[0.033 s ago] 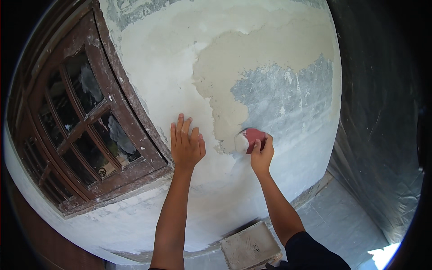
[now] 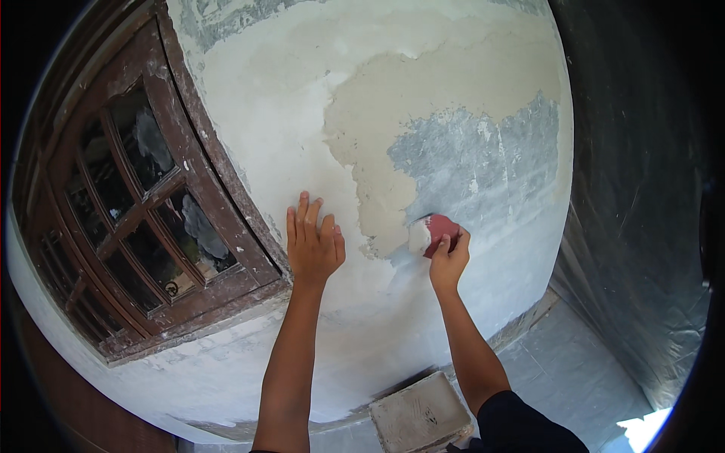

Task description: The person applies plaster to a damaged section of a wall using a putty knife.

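My right hand [image 2: 448, 266] pinches a red putty scraper [image 2: 444, 232] between thumb and fingers. White putty coats the scraper's left side, and its edge lies against the wall [image 2: 264, 98], at the lower border of a bare grey patch [image 2: 453, 162]. A beige putty area [image 2: 377, 102] curves around that patch above and to the left. Farther left, my left hand [image 2: 311, 245] rests on the pale wall with its fingers stretched upward, holding nothing.
On the left, a brown wooden window [image 2: 181, 249] with small glass panes is set in the wall. Below, between my forearms, stands a smeared off-white rectangular tray [image 2: 423, 415]. Dark plastic sheeting [image 2: 634, 204] hangs at the right, beside a grey surface [image 2: 566, 359] lower down.
My right hand has slid a little to the right along the wall with the scraper. The left hand has stayed in place.
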{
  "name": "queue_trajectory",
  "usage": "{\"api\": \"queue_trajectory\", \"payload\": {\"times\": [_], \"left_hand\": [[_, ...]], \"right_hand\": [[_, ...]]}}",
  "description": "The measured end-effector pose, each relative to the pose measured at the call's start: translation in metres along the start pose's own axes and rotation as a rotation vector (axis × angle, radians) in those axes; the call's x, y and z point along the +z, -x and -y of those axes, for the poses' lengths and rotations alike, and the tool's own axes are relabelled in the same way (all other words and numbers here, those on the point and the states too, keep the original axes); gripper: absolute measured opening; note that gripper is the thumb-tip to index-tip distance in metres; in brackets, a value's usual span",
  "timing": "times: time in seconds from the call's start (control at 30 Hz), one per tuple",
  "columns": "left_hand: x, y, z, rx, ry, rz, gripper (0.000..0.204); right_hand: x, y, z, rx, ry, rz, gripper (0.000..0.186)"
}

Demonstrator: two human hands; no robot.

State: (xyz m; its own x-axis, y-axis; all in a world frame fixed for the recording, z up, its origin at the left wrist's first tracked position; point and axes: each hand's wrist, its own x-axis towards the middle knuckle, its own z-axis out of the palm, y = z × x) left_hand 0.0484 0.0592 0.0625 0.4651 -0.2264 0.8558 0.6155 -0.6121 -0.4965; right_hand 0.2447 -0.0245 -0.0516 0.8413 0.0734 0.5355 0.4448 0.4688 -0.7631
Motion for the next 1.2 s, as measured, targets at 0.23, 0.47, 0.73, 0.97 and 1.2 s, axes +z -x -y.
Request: {"api": "queue_trajectory", "payload": {"times": [0.23, 0.47, 0.73, 0.97, 1.2], "left_hand": [[0.002, 0.0, 0.001, -0.003, -0.005, 0.008, 0.027], [0.0, 0.04, -0.044, -0.062, 0.135, 0.015, 0.028], [-0.013, 0.162, -0.13, -0.193, 0.347, 0.245, 0.024], [-0.046, 0.248, -0.189, -0.319, 0.513, 0.558, 0.029], [-0.083, 0.323, -0.231, -0.44, 0.628, 0.951, 0.038]], "right_hand": [[0.002, 0.017, 0.008, 0.009, -0.05, 0.213, 0.022], [-0.044, 0.034, -0.041, 0.254, -0.001, -0.049, 0.02], [-0.088, 0.106, -0.074, 0.414, 0.103, 0.219, 0.016], [-0.138, 0.175, -0.124, 0.544, 0.301, 0.357, 0.02], [-0.206, 0.241, -0.174, 0.603, 0.482, 0.472, 0.02]]}}
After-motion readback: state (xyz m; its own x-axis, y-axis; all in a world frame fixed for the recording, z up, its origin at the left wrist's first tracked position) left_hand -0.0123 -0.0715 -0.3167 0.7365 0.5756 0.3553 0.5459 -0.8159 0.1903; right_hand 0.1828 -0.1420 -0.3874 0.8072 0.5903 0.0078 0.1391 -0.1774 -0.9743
